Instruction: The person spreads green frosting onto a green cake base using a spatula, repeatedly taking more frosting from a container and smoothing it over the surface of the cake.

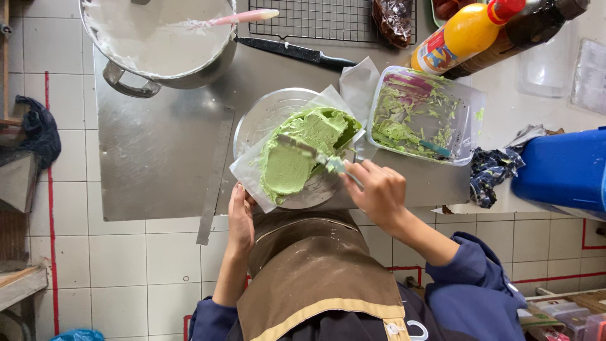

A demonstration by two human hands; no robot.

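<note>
Here right hand (377, 189) grips metal spatula (309, 153) on green-frosted cake (303, 148); left hand (240, 218) flat against round turntable (265, 117)

Spreading green cream on a cake (303, 151) atop a metal turntable (265, 113).
Right hand (377, 191) gripping a palette knife (309, 153) laid across the cake; left hand (240, 218) touching the turntable's near edge. Right of the turntable, a cream-smeared plastic tub (423, 115); beyond-left, a large pot (161, 41).
</note>
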